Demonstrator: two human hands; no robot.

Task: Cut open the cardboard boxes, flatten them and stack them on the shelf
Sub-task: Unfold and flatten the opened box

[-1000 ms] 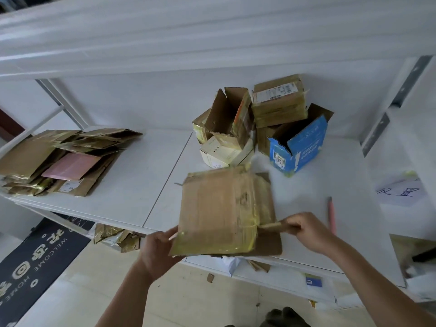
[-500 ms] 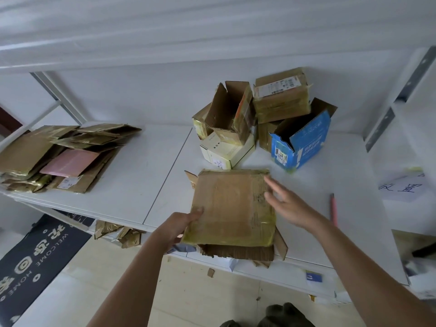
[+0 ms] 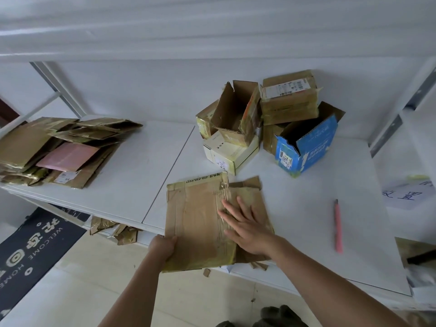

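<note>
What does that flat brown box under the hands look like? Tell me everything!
The flattened box is brown cardboard, creased and worn, with shiny yellowish tape along its edges and a clear strip down the middle. Printed numbers run along its far edge. It lies flat at the front of the white shelf, its near end sticking out past the edge. The left hand holds its near left corner, and the right hand presses flat on top. Small flaps poke out on the right.

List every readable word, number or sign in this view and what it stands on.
"400-030-5557", upside down: flattened box.
"WELCOME HOME": dark floor mat.
"2702", seemingly: label on blue box.
Handwritten characters on white paper: not legible.
Shipping label on taped box: too small.
</note>
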